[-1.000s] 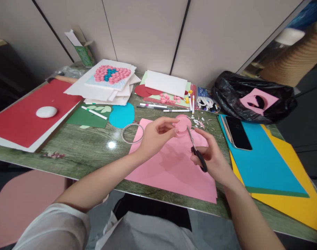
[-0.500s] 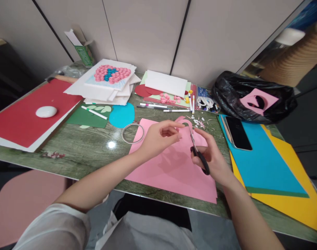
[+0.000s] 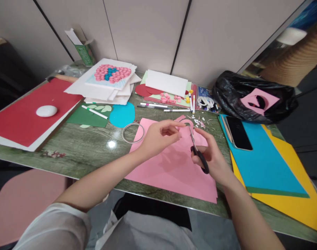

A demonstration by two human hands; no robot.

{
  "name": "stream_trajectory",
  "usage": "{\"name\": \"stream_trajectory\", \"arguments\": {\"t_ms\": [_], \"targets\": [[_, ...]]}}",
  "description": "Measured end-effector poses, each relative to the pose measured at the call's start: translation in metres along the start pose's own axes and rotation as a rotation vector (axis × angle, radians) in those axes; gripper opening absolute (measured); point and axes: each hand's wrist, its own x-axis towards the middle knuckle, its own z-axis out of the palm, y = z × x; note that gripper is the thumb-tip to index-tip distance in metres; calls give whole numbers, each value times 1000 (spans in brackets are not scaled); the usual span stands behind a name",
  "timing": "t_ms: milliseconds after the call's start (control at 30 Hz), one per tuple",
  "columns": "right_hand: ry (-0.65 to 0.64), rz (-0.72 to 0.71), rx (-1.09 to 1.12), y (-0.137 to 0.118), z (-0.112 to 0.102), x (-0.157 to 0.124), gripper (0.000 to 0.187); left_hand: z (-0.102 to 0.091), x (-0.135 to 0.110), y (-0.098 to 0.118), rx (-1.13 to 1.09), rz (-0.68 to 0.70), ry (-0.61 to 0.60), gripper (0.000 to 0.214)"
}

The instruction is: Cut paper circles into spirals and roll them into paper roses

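My left hand (image 3: 158, 137) pinches a small pink paper piece (image 3: 183, 122) above a large pink sheet (image 3: 171, 170) on the table. My right hand (image 3: 213, 156) grips black-handled scissors (image 3: 197, 151), whose blades point up into that small pink piece. Both hands hover close together over the sheet's far edge. Tiny pink and white paper scraps (image 3: 200, 122) lie just beyond the hands.
Nearby lie a wire ring (image 3: 132, 132), a blue paper shape (image 3: 122, 115), green paper with a marker (image 3: 94, 112), and pens (image 3: 163, 107). A red sheet with a white oval object (image 3: 46, 111) is at left. Blue and yellow sheets, a phone (image 3: 238, 132) and a black bag (image 3: 252, 95) are at right.
The small pink piece has turned in my left hand from a flat round face to a thin curled edge. The scissors stay at its edge; both hands have barely shifted.
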Motion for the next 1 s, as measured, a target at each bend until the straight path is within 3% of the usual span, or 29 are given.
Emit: {"name": "stream_trajectory", "arguments": {"t_ms": [1000], "targets": [[-48,37,-24,1,-3,-2,75,-6,4,3,38,44,120,21]]}}
